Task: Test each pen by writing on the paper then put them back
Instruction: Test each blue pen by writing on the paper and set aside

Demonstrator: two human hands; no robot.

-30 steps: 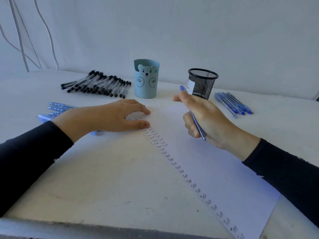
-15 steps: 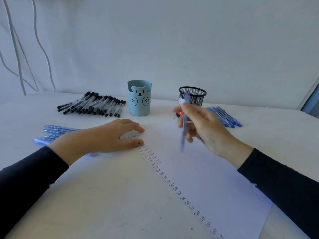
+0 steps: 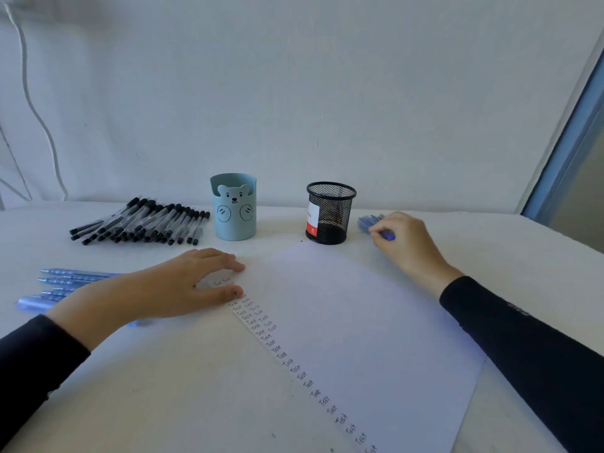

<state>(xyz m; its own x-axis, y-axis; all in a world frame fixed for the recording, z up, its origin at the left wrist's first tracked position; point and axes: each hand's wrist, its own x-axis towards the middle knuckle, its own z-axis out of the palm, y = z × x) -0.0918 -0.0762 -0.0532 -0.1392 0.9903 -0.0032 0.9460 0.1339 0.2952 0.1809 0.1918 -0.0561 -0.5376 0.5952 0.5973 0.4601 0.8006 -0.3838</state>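
The right hand (image 3: 405,246) has swung away from above the paper (image 3: 343,322), carrying the blue pen (image 3: 388,236) past the mesh cup (image 3: 330,212). It is now reaching the pile of blue pens (image 3: 367,221) lying on the surface (image 3: 490,243) just beyond that cup. Its fingers are curling round the pen, gripping it low beside the pile. The left hand (image 3: 176,289) is resting flat and relaxed on the paper's top corner, holding nothing.

If the pen is dropped across the pile and not alongside it, it may be rolling off or nudging its neighbours apart. The pen itself is looking slim and blue, and the fingers are hiding all but a short end.
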